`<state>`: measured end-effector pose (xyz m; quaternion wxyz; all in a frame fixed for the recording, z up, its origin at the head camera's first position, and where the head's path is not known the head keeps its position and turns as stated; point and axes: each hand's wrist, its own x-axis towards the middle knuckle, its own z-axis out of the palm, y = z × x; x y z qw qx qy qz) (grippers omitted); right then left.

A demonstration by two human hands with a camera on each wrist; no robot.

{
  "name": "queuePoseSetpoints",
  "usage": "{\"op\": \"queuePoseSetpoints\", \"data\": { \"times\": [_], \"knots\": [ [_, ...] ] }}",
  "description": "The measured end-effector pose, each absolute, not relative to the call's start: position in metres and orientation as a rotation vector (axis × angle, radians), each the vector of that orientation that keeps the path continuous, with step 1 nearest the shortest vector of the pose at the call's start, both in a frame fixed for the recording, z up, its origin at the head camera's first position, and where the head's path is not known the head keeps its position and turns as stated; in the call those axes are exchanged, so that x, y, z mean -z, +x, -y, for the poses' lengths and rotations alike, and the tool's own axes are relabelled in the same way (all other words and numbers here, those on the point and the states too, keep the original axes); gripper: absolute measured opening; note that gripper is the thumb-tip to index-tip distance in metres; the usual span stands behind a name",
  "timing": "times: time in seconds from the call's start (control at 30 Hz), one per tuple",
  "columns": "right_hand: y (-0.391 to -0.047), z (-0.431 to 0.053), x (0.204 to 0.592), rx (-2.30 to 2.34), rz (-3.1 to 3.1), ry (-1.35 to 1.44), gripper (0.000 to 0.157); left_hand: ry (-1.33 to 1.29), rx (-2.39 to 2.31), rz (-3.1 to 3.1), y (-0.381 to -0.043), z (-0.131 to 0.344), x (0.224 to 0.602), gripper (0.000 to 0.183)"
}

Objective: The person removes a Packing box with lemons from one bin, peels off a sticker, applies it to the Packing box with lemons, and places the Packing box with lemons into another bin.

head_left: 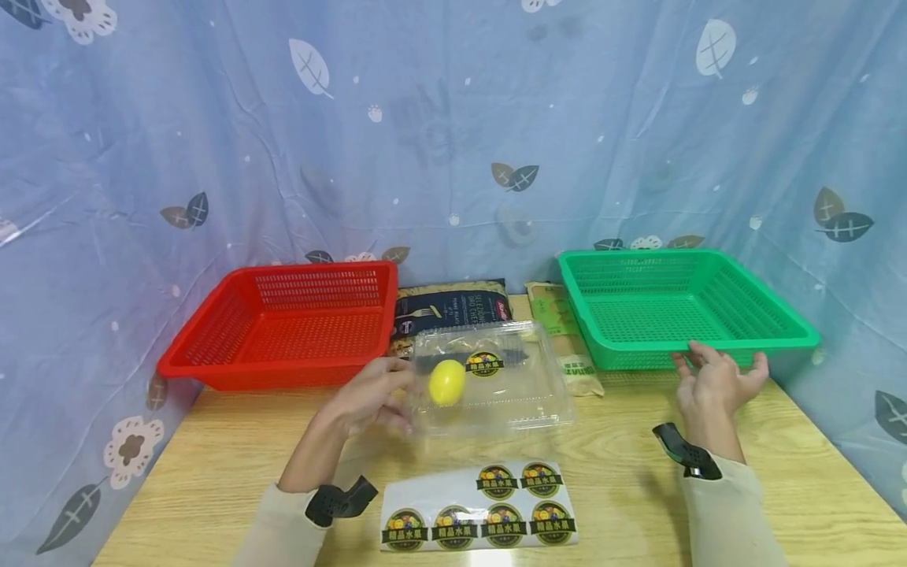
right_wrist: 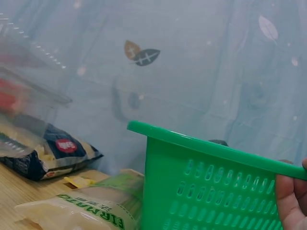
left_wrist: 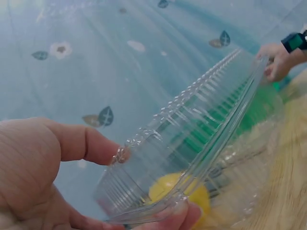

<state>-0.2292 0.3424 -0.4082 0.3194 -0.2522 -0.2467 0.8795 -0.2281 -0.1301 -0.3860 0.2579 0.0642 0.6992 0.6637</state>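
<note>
My left hand [head_left: 379,394] grips the left end of a clear plastic clamshell box [head_left: 524,394], raised and tilted over the table. Fingers sit at both its upper and lower edges in the left wrist view. Inside the box, near that hand, lies a smooth yellow lemon [head_left: 446,383]. A round fruit label [head_left: 485,364] shows on the box. Over on the right, my right hand [head_left: 716,386] holds the front rim of a green basket [head_left: 638,356]; in the right wrist view its fingers [right_wrist: 289,203] lie against the wall under the rim.
A red basket [head_left: 283,370] stands at the left. Behind the box lie a dark pasta bag [head_left: 453,305] and a green-and-tan food packet [head_left: 560,323]. A sheet of round labels [head_left: 439,488] lies at the front of the wooden table [head_left: 616,472]. A patterned blue curtain [head_left: 439,157] hangs behind.
</note>
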Motion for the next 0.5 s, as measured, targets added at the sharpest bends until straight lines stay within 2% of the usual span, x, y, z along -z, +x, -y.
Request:
{"op": "queuePoseSetpoints", "data": {
  "times": [0.5],
  "knots": [
    [-0.232, -0.340, 0.415, -2.477, 0.601, -0.508, 0.094, 0.131, -1.874, -1.990, -0.251, 0.077, 0.350, 0.051]
  ]
}}
